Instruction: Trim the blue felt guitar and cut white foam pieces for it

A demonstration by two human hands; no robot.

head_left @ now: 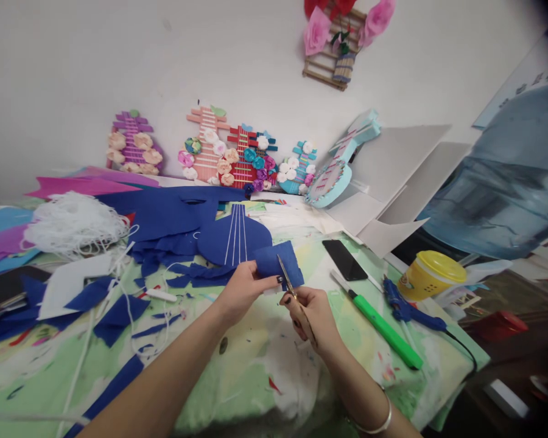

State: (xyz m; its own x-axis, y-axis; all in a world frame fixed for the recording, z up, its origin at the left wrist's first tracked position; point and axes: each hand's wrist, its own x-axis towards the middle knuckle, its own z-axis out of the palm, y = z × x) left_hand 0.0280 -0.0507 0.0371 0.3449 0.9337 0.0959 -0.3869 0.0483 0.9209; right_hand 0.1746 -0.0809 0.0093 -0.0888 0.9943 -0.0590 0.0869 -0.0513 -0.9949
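Observation:
My left hand (244, 289) pinches a small piece of dark blue felt (278, 257) by its lower left side, thumb on top. In my right hand (310, 319) is a pair of scissors (288, 278), its blades lying over the right part of that felt. Just behind the hands lies a blue felt instrument body (226, 239) with several white strings running down its middle. Blue felt scraps (121, 316) are strewn to the left of my left arm.
White yarn (75, 225) is heaped at the left. On the right lie a black phone (344, 260), a green utility knife (386, 331) and a blue glue gun (411, 313), beside a yellow tub (432, 277). Decorated toy instruments (244, 158) lean against the wall.

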